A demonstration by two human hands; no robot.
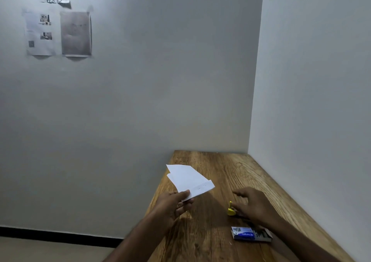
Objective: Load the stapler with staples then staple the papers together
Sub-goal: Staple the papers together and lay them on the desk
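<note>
My left hand (172, 203) pinches a small stack of white papers (188, 179) by one corner and holds it above the left side of the wooden table (210, 231). A small yellow stapler (230, 209) lies on the table, and the fingers of my right hand (253, 203) are on its right end, hiding most of it. Whether the hand grips the stapler or only touches it is unclear. Near the table's front, a blue staple box (251, 235) lies open with grey staples showing at its right end.
The table stands in a corner, with a grey wall behind it and a white wall (311, 101) along its right side. Its left edge drops to the floor. Printed sheets (58, 33) hang on the back wall, far upper left.
</note>
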